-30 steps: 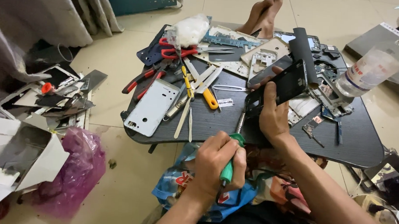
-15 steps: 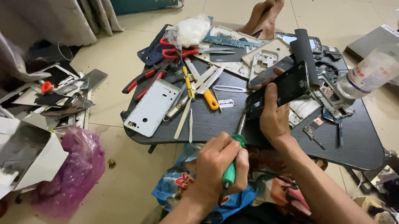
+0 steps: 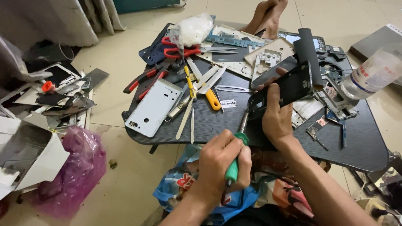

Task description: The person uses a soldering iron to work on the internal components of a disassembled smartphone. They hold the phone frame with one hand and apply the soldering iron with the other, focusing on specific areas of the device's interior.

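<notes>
Left hand (image 3: 224, 160) grips a green-handled screwdriver (image 3: 235, 156), its shaft running toward one o'clock to the black phone frame (image 3: 282, 89). Right hand (image 3: 276, 118) clasps that frame, tilted above the tabletop (image 3: 365, 141), long axis toward two o'clock.

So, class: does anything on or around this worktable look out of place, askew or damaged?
Yes. The clear plastic bottle leans tilted at the black table's far right edge. Stripped phone parts lie heaped on the floor at left.
</notes>
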